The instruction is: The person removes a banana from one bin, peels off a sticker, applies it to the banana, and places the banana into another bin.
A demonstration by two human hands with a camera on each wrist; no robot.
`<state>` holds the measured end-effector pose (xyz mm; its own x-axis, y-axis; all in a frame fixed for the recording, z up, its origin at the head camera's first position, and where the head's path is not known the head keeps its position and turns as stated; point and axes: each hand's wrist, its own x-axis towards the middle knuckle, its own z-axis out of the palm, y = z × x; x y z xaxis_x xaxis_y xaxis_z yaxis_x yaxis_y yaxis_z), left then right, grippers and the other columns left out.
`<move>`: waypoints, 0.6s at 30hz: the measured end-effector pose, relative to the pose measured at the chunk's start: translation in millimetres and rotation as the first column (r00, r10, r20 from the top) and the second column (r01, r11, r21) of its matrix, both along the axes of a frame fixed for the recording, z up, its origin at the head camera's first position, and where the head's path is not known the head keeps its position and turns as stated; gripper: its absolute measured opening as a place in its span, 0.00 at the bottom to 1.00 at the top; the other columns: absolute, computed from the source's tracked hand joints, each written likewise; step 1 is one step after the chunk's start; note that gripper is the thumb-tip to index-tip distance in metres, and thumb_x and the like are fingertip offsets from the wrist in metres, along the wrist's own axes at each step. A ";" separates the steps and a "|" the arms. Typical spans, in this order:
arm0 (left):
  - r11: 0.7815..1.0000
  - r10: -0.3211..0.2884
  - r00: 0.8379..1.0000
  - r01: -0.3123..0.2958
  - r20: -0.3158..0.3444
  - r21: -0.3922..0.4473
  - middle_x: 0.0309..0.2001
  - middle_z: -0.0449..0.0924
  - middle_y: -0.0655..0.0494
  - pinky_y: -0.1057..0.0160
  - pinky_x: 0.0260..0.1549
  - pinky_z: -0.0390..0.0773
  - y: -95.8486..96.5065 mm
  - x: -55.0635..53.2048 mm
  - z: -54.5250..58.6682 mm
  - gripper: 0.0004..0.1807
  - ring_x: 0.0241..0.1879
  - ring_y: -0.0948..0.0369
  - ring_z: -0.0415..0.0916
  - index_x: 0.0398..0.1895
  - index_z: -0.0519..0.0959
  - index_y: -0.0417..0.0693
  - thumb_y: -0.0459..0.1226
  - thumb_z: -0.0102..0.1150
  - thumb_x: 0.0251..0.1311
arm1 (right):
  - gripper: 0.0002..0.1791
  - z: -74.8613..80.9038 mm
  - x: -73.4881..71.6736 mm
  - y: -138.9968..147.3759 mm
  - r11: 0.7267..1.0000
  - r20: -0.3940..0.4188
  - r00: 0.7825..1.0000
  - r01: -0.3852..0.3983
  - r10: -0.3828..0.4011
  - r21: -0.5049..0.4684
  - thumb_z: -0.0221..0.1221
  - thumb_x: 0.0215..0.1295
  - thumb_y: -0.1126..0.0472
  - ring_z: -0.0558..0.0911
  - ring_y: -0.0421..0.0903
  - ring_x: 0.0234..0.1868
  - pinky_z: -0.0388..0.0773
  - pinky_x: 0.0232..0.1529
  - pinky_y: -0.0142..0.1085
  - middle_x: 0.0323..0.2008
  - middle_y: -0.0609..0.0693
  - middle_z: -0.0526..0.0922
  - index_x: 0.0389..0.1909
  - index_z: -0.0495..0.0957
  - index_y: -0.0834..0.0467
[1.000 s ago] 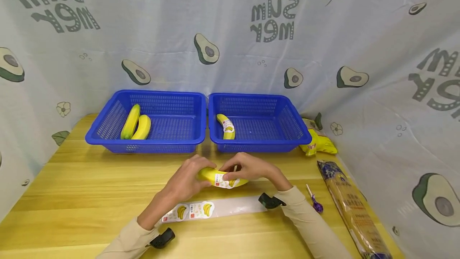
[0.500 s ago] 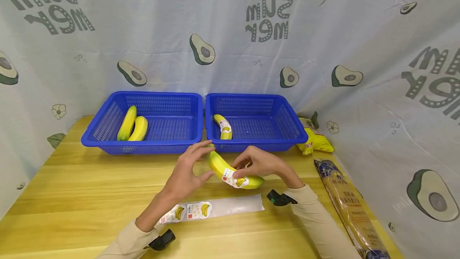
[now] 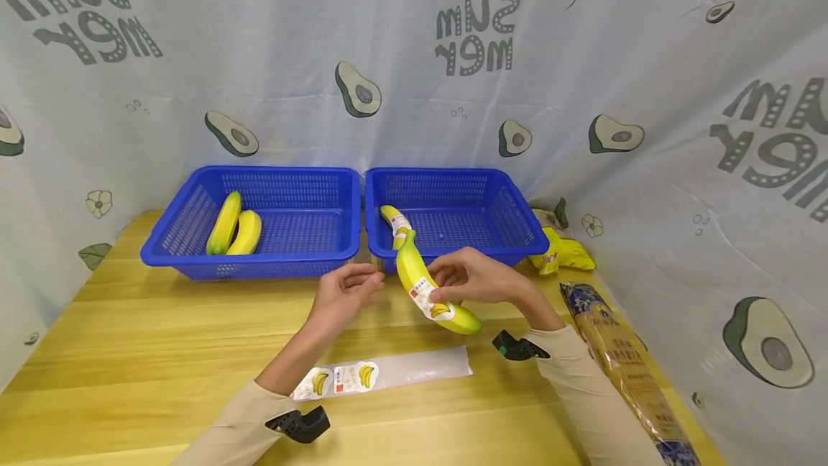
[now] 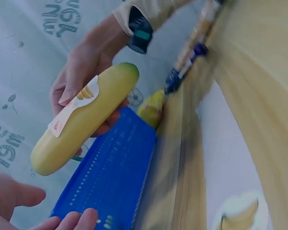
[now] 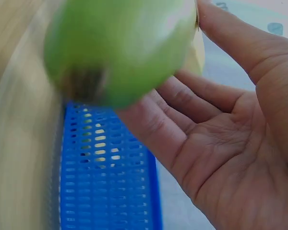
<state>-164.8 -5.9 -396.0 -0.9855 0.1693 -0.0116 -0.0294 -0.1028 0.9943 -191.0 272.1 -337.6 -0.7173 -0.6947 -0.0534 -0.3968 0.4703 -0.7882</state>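
A yellow banana (image 3: 414,265) with green ends is held up by my right hand (image 3: 475,275), thumb over the white sticker (image 3: 430,298) on its side and fingers behind. The right wrist view shows its green tip (image 5: 120,52) up close, over the palm. Left of the banana, my left hand (image 3: 343,297) is apart from it, fingers loosely bent and holding nothing. Below both hands a backing strip (image 3: 423,371) lies on the table, two banana stickers (image 3: 356,376) on its left part. The banana's upper end overlaps the right blue basket in the head view.
The left blue basket (image 3: 252,269) contains two plain bananas (image 3: 225,225); the right one (image 3: 511,251) has a stickered banana (image 3: 391,218). To the right are a yellow packet (image 3: 563,254) and a long pasta bag (image 3: 624,358). A purple lollipop (image 4: 200,49) shows in the left wrist view.
My left hand has let go of the banana and drawn away from it. My right hand has lifted the banana, moved it right and turned it steeper, toward the right basket.
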 end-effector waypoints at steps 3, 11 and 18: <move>0.990 0.007 0.991 -0.026 0.131 0.138 0.60 0.83 0.28 0.48 0.58 0.87 6.9 -5.5 -1.9 0.21 0.58 0.40 0.86 0.67 0.73 0.23 0.28 0.61 0.76 | 0.27 5.7 -0.4 -0.5 0.999 0.017 0.999 0.032 -0.032 -0.001 0.69 0.74 0.64 0.90 0.48 0.40 0.91 0.45 0.37 0.40 0.53 0.90 0.66 0.76 0.74; 0.943 0.018 0.973 -0.093 0.231 0.318 0.62 0.80 0.27 0.56 0.56 0.89 13.6 -16.0 -5.9 0.19 0.58 0.45 0.87 0.65 0.72 0.22 0.27 0.56 0.79 | 0.34 18.2 -5.3 -1.1 0.995 -0.016 0.995 0.100 -0.101 -0.010 0.68 0.76 0.62 0.91 0.50 0.45 0.92 0.46 0.38 0.46 0.58 0.91 0.74 0.68 0.75; 0.905 0.032 0.961 -0.145 0.274 0.400 0.63 0.79 0.27 0.57 0.58 0.88 21.5 -26.3 -7.2 0.21 0.58 0.47 0.86 0.69 0.70 0.24 0.27 0.56 0.79 | 0.34 30.2 -13.7 0.4 0.983 0.005 0.985 0.172 -0.173 -0.060 0.68 0.74 0.66 0.92 0.54 0.47 0.92 0.47 0.40 0.47 0.61 0.91 0.75 0.68 0.75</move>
